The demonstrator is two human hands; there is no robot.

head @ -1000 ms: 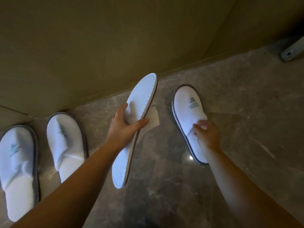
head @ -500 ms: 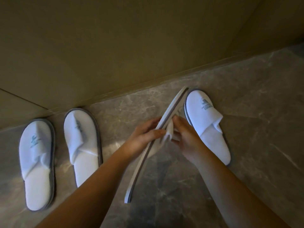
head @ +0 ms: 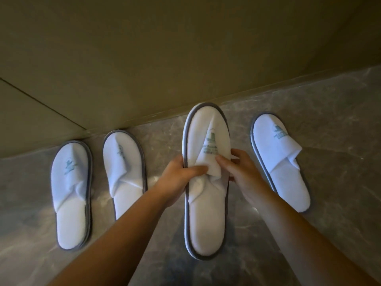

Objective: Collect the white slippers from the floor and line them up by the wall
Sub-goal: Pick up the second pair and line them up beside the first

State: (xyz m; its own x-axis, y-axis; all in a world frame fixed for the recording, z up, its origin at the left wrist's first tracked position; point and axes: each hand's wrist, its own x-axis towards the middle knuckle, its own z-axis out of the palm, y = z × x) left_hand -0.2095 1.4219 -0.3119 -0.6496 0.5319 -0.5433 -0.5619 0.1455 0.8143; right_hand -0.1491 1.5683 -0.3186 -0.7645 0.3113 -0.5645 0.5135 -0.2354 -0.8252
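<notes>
White slipper (head: pixel 206 213) gripped by both hands, logo (head: pixel 211 144) blurred, unreadable

Marble floor (head: pixel 329 120) — grey, veined

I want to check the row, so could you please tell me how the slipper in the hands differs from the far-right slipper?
The held slipper is gripped by the left hand and right hand; the far-right slipper lies untouched on the floor. The held one points straight at the wall; the other angles. Both are white, grey-trimmed, with teal logos.
</notes>
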